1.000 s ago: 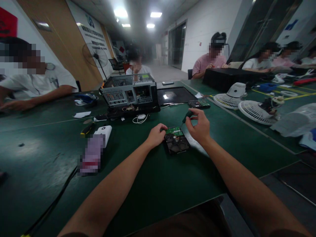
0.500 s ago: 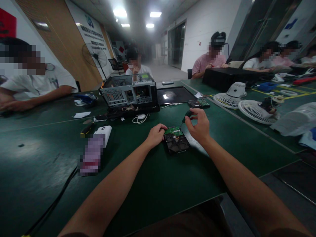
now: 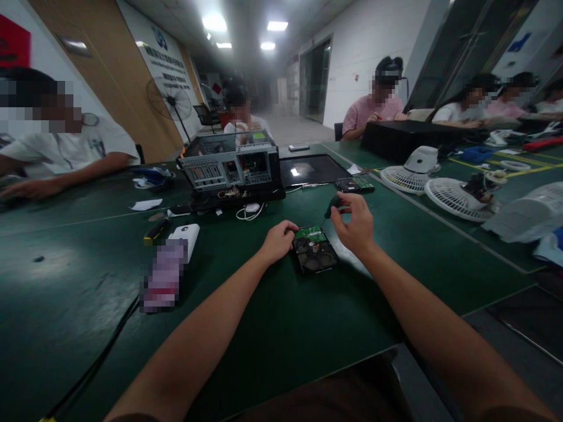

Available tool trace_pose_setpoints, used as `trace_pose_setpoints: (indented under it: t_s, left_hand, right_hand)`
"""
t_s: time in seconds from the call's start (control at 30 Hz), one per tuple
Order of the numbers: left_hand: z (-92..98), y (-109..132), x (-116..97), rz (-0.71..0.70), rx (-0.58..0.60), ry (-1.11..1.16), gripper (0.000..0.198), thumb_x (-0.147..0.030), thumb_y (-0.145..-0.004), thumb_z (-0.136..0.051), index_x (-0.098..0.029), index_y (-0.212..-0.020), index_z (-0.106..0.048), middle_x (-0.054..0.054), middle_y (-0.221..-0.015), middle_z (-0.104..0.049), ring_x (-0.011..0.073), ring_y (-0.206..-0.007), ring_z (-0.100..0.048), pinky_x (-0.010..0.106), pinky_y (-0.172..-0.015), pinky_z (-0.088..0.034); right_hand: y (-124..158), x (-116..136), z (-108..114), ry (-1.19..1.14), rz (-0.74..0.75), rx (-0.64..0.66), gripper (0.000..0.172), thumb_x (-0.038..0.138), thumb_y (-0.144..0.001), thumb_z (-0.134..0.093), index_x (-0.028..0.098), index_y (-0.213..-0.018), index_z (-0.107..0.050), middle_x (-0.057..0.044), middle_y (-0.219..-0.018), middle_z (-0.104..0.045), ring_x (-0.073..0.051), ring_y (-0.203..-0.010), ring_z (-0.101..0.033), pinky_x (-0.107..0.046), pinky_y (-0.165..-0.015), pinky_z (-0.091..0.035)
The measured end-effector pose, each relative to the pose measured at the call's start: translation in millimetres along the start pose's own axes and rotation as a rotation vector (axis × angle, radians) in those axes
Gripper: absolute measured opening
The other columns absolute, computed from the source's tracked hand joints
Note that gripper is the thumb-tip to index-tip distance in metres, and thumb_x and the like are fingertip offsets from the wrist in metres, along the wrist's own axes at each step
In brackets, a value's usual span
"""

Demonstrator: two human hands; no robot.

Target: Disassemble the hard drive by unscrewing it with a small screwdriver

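Observation:
A hard drive (image 3: 314, 252) lies on the green table with its green circuit board facing up at the far end. My left hand (image 3: 280, 241) grips its left edge, fingers curled at the far left corner. Between the fingers of my right hand (image 3: 354, 221) is a dark-handled screwdriver (image 3: 333, 206), tilted, its tip down at the board's far right corner. Whether the tip sits in a screw is too small to tell. Just beyond my right hand rests a second hard drive (image 3: 355, 184).
An opened computer case (image 3: 229, 167) stands beyond the drive, beside a dark flat panel (image 3: 312, 170). White fan parts (image 3: 409, 176) lie to the right. A white power bank (image 3: 189, 237), a blurred-out purple item (image 3: 165, 275) and a yellow-black tool (image 3: 156, 231) lie left. Several people sit around.
Both my hands, the drive and the screwdriver stay nearly in place. The person across the table has moved their hands, and the person at left has shifted an arm slightly.

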State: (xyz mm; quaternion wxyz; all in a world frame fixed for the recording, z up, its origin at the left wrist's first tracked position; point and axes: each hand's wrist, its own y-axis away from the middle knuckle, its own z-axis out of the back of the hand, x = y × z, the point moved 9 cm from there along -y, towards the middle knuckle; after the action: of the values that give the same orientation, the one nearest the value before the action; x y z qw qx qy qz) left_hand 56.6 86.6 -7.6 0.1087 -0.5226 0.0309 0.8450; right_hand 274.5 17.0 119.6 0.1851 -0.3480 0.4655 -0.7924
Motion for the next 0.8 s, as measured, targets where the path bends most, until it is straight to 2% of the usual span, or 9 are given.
trace_pose_setpoints:
  t_s: [0.1,0.27,0.43,0.63,0.8]
  left_hand:
    - [0.3,1,-2,-0.012,0.005,0.003,0.029,-0.013,-0.088,-0.049,-0.019,-0.110,-0.067,-0.004,-0.060,-0.060,0.0133,-0.052,-0.060,0.022,-0.052,-0.044]
    - [0.5,1,-3,-0.005,0.010,-0.003,0.029,-0.012,-0.088,-0.049,-0.018,-0.110,-0.067,-0.003,-0.061,-0.060,0.0136,-0.053,-0.060,0.023,-0.052,-0.044]
    - [0.8,1,-3,-0.003,0.011,-0.006,0.031,-0.011,-0.087,-0.050,-0.019,-0.111,-0.067,-0.003,-0.062,-0.061,0.0138,-0.054,-0.061,0.023,-0.053,-0.045]
    - [0.2,1,-2,-0.001,0.009,-0.010,0.030,-0.011,-0.086,-0.051,-0.019,-0.111,-0.067,-0.003,-0.064,-0.062,0.0134,-0.054,-0.060,0.023,-0.053,-0.044]
    - [0.3,0,-3,-0.016,0.001,-0.016,0.030,-0.011,-0.085,-0.053,-0.019,-0.109,-0.067,-0.003,-0.065,-0.062,0.0132,-0.054,-0.060,0.023,-0.053,-0.044]
  right_hand:
    - [1,-4,-3,-0.028,-0.017,0.005,0.037,0.024,-0.092,-0.062,0.026,-0.129,-0.057,-0.010,-0.120,-0.064,-0.023,-0.099,-0.068,-0.041,-0.077,-0.065]
    - [2,-11,-4,-0.029,-0.040,-0.014,0.035,0.027,-0.092,-0.065,0.025,-0.126,-0.059,-0.009,-0.117,-0.065,-0.022,-0.096,-0.068,-0.040,-0.077,-0.065]
    - [0,-3,-1,-0.011,0.001,-0.004,0.036,0.025,-0.091,-0.066,0.026,-0.126,-0.061,-0.009,-0.117,-0.061,-0.022,-0.096,-0.066,-0.040,-0.074,-0.066]
    - [0,0,-1,-0.010,0.000,-0.005,0.037,0.024,-0.091,-0.064,0.027,-0.127,-0.059,-0.010,-0.120,-0.059,-0.023,-0.098,-0.066,-0.041,-0.078,-0.066]
    - [0,-5,-1,0.010,-0.018,-0.011,0.034,0.027,-0.091,-0.066,0.026,-0.123,-0.058,-0.008,-0.113,-0.062,-0.021,-0.089,-0.067,-0.040,-0.075,-0.064]
